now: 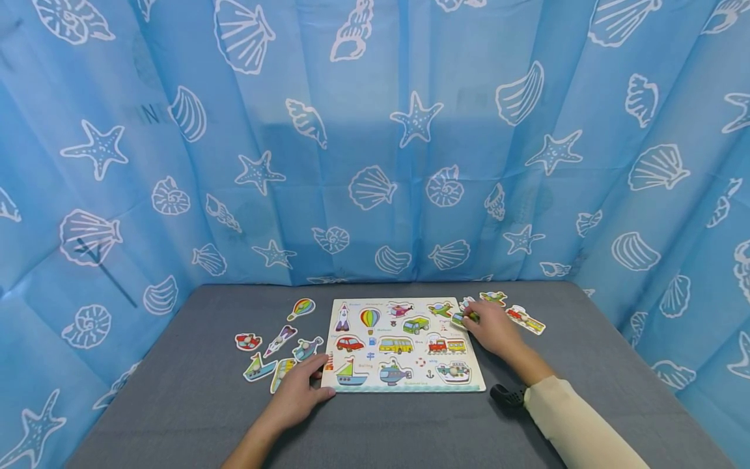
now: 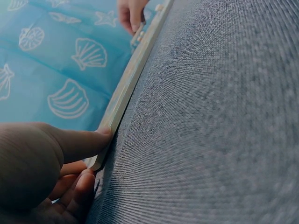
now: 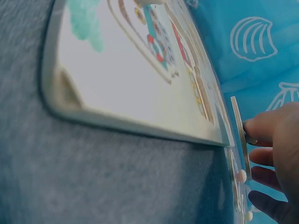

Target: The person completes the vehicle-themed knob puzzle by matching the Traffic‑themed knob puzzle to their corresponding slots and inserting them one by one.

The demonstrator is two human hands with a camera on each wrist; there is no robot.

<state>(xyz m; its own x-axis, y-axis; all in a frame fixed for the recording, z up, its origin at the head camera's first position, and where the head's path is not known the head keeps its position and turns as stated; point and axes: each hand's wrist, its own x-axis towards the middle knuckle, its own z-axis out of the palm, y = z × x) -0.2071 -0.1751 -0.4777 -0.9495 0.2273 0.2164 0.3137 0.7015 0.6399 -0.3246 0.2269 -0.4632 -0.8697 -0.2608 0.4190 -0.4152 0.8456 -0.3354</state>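
A person's two hands work at a wooden puzzle board [image 1: 387, 389] on a grey table [image 1: 410, 430], its long axis running from nine to three o'clock in the head view; the right hand [image 1: 492, 326] holds a green vehicle piece [image 1: 459, 319] at the board's two o'clock edge, and the printed green truck [image 1: 416, 325], its likely match, lies near it at nine o'clock; the right hand is clearly the nearer of the two, while the left hand [image 1: 297, 393] is well apart from that picture, down at its eight o'clock.

The right hand is closed to a narrow pinch, thumb and finger on the piece, the other fingers slightly spread beside it in the right wrist view; with fingers covering part of it, the piece appears to be a truck, though whether it touches the board cannot be told; the left hand grips the board's corner at eight o'clock, thumb along the near edge, fingers round the side.

Just beyond the right hand, at one o'clock, lies a plane piece [image 1: 493, 298], with a train piece [image 1: 525, 320] at two; a yellow bus piece [image 1: 283, 376] sits beside the left hand, at eleven.
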